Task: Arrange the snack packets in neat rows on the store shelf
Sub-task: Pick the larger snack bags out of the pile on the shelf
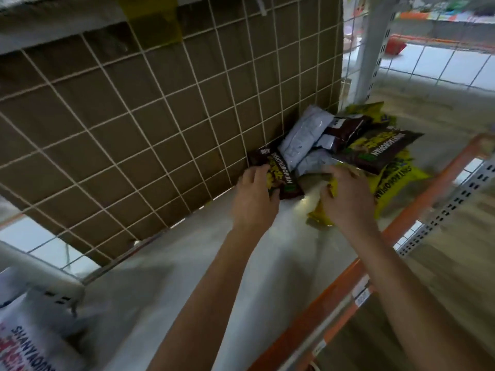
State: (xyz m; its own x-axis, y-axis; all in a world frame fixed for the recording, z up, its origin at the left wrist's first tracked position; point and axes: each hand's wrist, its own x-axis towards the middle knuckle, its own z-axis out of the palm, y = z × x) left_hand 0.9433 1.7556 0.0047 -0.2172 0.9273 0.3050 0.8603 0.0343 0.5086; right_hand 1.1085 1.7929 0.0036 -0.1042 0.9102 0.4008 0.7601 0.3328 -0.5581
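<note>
A loose pile of snack packets lies at the far right of the white shelf, against the wire grid back. My left hand grips a dark brown packet at the pile's left edge. My right hand holds a yellow packet at the front of the pile. Behind them lie pale grey packets, another dark brown packet and more yellow packets, heaped at mixed angles.
The wire grid with brown cardboard behind it closes the shelf's back. An orange rail with price tags runs along the front edge. A white upright post stands at the right. A white packet shows at the bottom left.
</note>
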